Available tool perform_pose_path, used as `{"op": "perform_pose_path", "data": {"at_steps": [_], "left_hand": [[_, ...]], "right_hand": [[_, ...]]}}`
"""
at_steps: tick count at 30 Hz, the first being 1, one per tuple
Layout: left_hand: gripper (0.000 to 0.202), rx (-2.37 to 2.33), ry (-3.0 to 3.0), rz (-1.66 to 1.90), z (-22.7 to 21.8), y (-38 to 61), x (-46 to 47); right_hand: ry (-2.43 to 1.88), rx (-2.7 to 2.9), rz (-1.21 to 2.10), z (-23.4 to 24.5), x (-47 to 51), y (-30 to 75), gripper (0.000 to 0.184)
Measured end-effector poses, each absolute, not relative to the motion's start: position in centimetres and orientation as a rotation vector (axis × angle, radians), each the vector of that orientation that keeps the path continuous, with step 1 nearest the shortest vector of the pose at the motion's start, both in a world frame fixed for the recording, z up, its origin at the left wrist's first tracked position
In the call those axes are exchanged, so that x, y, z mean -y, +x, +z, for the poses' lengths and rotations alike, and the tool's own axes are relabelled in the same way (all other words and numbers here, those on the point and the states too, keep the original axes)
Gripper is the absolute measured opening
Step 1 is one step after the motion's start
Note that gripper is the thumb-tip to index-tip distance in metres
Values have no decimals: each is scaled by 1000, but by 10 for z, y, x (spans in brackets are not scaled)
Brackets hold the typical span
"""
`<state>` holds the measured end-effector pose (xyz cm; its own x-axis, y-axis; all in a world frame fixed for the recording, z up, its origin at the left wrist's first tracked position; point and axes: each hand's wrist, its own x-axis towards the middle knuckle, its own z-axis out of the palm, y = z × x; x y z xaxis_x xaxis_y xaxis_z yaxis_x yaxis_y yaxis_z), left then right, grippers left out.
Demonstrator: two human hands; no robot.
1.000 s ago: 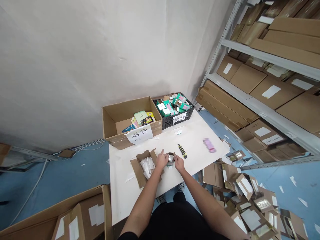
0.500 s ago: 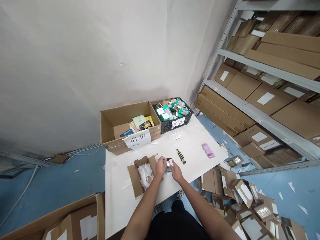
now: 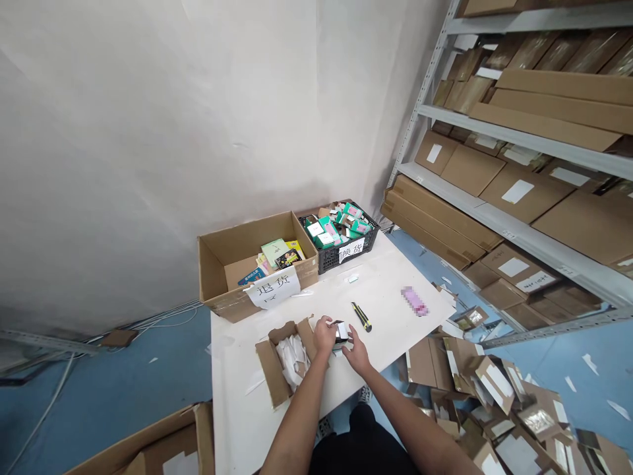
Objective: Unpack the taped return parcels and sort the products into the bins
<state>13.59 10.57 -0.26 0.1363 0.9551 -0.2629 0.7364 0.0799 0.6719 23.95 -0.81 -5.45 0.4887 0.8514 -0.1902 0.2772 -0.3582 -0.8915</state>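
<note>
A small box [image 3: 341, 332] with a white top and dark green sides is between my hands, over the front part of the white table [image 3: 237, 422]. My left hand [image 3: 325, 335] grips it from the left with bent fingers. At the box's right side my right hand [image 3: 357, 351] has its thumb and fingers apart; whether they touch the box I cannot make out. Just left of my left hand stands an opened cardboard box [image 3: 275, 376] with crumpled white packing [image 3: 293, 359] inside. A black and yellow utility knife [image 3: 361, 316] lies to the right, beyond my right hand.
At the back stand a large carton [image 3: 212, 300] with booklets and a black crate [image 3: 324, 264] of green-and-white boxes, both with paper signs. A blurred pink item [image 3: 414, 301] lies on the right. Cartons fill the shelves [image 3: 494, 198]; flattened boxes [image 3: 494, 396] litter the floor.
The small box has turned more upright, its white top now facing up. My right hand has let its fingers spread away from it. The view has shifted slightly.
</note>
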Motion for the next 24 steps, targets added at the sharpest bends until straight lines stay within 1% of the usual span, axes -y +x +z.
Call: {"op": "perform_pose_path", "data": {"at_steps": [4,8,10,13,16,21,24], "left_hand": [[26,-1660,1730,374,-7,143,-109],[38,-1601,1484,442,-16,138,-109],[39,-1563,1403,475,-22,132,-103],[40,-1376,1455,553,-29,124,-88],[49,-1219,1562,626,-32,122,-80],[59,-1348,1690,619,-25,126,-90],[59,-1351,1685,671,-19,125,-98]], "right_hand": [[-1867,861,849,-62,4,243,76],[-1821,851,808,-68,-5,250,69],[-1805,828,797,-70,-10,252,64],[-1684,799,839,-73,-18,250,54],[-1523,777,908,-71,-27,242,48],[-1548,760,915,-61,-39,227,40],[-1531,743,935,-50,-46,227,41]]}}
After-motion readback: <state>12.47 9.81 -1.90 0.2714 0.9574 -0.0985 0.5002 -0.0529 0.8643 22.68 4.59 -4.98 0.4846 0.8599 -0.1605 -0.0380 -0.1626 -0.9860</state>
